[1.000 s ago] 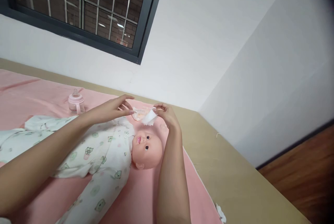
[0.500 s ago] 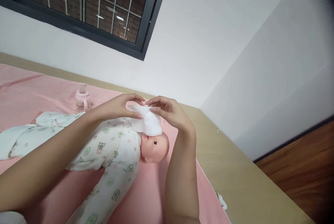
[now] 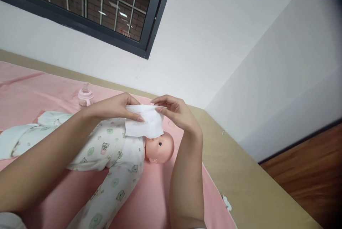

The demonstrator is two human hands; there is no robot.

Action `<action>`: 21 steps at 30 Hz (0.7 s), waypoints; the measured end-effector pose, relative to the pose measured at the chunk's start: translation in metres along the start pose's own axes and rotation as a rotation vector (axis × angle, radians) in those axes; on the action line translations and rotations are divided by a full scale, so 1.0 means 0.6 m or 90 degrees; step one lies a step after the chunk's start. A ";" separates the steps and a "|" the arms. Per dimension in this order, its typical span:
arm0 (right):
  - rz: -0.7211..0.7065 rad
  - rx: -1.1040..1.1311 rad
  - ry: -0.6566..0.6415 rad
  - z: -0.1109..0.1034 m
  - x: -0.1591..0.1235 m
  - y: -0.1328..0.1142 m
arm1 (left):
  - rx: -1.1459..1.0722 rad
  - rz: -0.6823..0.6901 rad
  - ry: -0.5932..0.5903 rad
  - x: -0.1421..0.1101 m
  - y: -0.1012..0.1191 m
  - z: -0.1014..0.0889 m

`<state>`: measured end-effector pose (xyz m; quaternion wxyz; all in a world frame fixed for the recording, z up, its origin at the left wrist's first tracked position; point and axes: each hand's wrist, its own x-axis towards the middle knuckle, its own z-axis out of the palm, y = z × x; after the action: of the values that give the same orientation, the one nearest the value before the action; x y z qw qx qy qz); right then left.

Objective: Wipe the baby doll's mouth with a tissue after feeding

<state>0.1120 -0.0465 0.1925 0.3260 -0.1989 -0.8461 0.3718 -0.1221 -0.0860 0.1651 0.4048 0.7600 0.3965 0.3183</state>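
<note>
A white tissue (image 3: 145,125) hangs spread out between my two hands, above the doll's neck and lower face. My left hand (image 3: 123,107) pinches its left part, with the thumb lying across the front. At the upper right corner, my right hand (image 3: 175,111) grips the tissue between thumb and fingers. Below it a baby doll (image 3: 159,147) lies on its back, head to the right, one eye and one ear showing. The doll wears a white suit (image 3: 107,147) printed with green bears. Part of its face and chest is hidden behind the tissue and my left arm.
A baby bottle (image 3: 85,97) with a pink collar and handle stands behind the doll. Under everything lies a pink sheet (image 3: 152,193) on a wooden surface (image 3: 227,157). A crumpled white scrap (image 3: 227,203) rests at the sheet's right edge. A barred window (image 3: 112,8) is in the wall behind.
The tissue, bunched and folded before, is now stretched wider and flatter between my hands. My left hand has shifted slightly left, away from the right one.
</note>
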 end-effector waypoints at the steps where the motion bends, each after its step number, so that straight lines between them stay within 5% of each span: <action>1: 0.005 0.000 -0.004 0.000 0.000 0.001 | -0.009 0.015 0.004 -0.002 0.002 0.000; 6: 0.025 0.023 0.010 -0.008 0.001 0.012 | 0.017 0.141 0.063 -0.009 0.015 0.002; 11: 0.109 0.046 0.056 -0.038 0.000 0.062 | 0.027 0.118 0.042 -0.012 0.014 -0.002; 16: 0.238 0.165 0.072 -0.059 -0.006 0.179 | -0.032 0.026 -0.051 -0.001 0.003 0.014; 21: 0.342 0.340 0.106 -0.034 -0.037 0.309 | 0.064 0.006 -0.100 0.021 -0.013 0.049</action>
<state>0.1592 0.0703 0.0531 0.3248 -0.3513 -0.6081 0.6335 -0.0948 -0.0831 0.1463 0.3948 0.8039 0.3749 0.2394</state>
